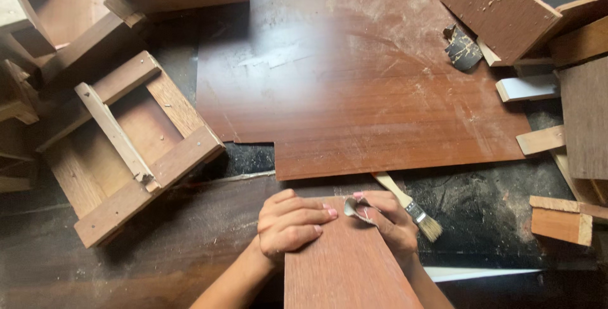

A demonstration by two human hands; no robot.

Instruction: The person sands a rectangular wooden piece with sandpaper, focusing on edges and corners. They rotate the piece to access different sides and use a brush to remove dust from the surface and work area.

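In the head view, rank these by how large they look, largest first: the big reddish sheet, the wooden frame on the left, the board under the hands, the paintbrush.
1. Big reddish sheet
2. Wooden frame
3. Board under the hands, though it is nearer the camera and cut off by the frame edge
4. Paintbrush

Reddish board (pixel 348 264) cut off by bottom edge, its far left corner hidden under left hand (pixel 290 223), paintbrush (pixel 411 206) handle partly hidden behind right hand (pixel 389 220) beside board, grey scrap (pixel 352 208) in fingers indistinct, both forearms cropped.
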